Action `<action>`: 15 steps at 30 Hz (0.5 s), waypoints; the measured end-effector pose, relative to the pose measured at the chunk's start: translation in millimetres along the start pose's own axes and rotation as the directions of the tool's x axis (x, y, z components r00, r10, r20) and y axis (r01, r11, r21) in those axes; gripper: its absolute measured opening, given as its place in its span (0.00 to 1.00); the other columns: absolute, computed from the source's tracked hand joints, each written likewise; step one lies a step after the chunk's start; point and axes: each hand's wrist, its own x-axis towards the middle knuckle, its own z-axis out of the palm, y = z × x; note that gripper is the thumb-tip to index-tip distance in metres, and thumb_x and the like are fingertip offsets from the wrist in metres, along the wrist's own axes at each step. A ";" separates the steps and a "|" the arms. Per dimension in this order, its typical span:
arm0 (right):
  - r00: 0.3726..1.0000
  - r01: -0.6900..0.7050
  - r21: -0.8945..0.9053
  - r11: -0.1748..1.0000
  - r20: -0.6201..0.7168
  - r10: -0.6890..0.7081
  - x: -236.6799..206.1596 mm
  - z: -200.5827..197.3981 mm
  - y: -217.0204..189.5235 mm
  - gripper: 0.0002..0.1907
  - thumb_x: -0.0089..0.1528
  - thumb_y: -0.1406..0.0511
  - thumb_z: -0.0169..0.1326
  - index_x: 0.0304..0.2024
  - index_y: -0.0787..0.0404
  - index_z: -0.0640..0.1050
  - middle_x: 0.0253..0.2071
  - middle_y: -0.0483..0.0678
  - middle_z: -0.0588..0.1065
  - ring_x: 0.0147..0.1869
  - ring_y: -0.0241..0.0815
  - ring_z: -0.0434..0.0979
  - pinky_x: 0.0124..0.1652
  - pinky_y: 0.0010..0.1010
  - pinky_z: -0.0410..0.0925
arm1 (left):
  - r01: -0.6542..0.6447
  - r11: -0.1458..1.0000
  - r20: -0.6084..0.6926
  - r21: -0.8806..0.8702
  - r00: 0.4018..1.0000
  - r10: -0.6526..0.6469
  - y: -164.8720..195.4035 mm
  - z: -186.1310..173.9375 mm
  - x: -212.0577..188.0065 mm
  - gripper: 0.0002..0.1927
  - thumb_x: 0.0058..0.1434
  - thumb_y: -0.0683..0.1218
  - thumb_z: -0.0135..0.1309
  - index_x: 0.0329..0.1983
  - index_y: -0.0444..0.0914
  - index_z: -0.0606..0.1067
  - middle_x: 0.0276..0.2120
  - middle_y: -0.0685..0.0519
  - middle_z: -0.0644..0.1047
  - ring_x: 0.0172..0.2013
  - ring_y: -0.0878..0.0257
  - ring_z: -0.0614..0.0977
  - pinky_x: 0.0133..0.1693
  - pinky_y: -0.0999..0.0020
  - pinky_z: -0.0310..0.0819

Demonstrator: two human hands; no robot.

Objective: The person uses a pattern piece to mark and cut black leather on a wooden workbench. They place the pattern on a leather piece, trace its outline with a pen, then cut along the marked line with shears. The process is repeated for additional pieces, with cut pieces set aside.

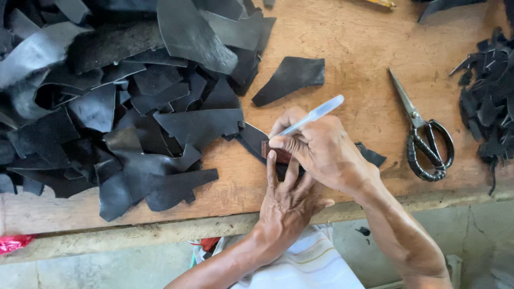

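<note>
Pinched in the right hand, a pale pen meets a small brown template that the left hand presses with flat fingers onto a black leather piece on the wooden bench. Black scissors lie at three o'clock, a loose leather scrap at twelve, and a leather heap at ten.

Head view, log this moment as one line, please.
right hand: holds silver pen, tip on brown template | left hand: pins template on black leather piece | scissors: idle, right
</note>
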 end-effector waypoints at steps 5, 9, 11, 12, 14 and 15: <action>0.995 0.090 -0.104 0.990 0.055 -0.084 4.9 10.6 -2.8 0.09 0.63 0.63 0.59 0.41 0.63 0.78 0.32 0.49 0.81 0.36 0.44 0.84 0.35 0.32 0.74 | -0.023 0.999 0.188 0.039 0.982 0.015 -3.7 1.9 -1.5 0.38 0.66 0.68 0.36 0.73 0.43 0.60 0.72 0.52 0.58 0.74 0.45 0.48 0.66 0.25 0.30; 0.991 0.129 -0.182 0.975 0.062 -0.119 7.1 14.7 -4.7 0.10 0.62 0.62 0.59 0.40 0.62 0.78 0.33 0.50 0.81 0.37 0.50 0.83 0.35 0.35 0.73 | -0.005 1.000 0.181 0.004 0.984 0.004 -5.3 5.2 -3.2 0.39 0.67 0.68 0.34 0.74 0.42 0.59 0.73 0.53 0.58 0.74 0.49 0.48 0.67 0.26 0.29; 0.992 0.118 -0.212 0.970 0.064 -0.107 7.7 15.9 -6.1 0.10 0.62 0.61 0.60 0.40 0.61 0.78 0.33 0.50 0.81 0.38 0.51 0.83 0.35 0.37 0.73 | -0.007 1.000 0.163 -0.010 0.987 0.008 -5.5 6.3 -4.7 0.39 0.66 0.67 0.34 0.74 0.43 0.59 0.73 0.54 0.58 0.74 0.49 0.48 0.67 0.26 0.29; 0.993 0.116 -0.229 0.966 0.064 -0.104 7.9 16.5 -6.8 0.11 0.61 0.60 0.60 0.39 0.61 0.78 0.33 0.50 0.81 0.38 0.52 0.83 0.35 0.37 0.73 | -0.007 1.000 0.155 -0.017 0.988 0.009 -5.6 6.6 -5.2 0.38 0.66 0.67 0.33 0.74 0.43 0.59 0.73 0.54 0.58 0.74 0.49 0.48 0.67 0.26 0.29; 0.990 0.139 -0.257 0.956 0.066 -0.126 8.5 18.1 -8.0 0.11 0.61 0.60 0.61 0.39 0.60 0.78 0.32 0.50 0.81 0.38 0.53 0.82 0.35 0.38 0.72 | -0.008 1.000 0.218 -0.005 0.976 0.009 -5.5 6.7 -5.5 0.38 0.68 0.67 0.33 0.75 0.42 0.58 0.73 0.53 0.58 0.74 0.49 0.47 0.67 0.25 0.29; 0.986 0.164 -0.271 0.949 0.068 -0.151 8.8 18.9 -8.3 0.11 0.61 0.60 0.61 0.39 0.60 0.79 0.33 0.50 0.80 0.38 0.53 0.82 0.35 0.39 0.72 | -0.010 1.000 0.249 0.001 0.969 0.010 -5.8 6.2 -5.6 0.38 0.69 0.67 0.32 0.75 0.41 0.58 0.73 0.53 0.57 0.74 0.49 0.47 0.66 0.25 0.28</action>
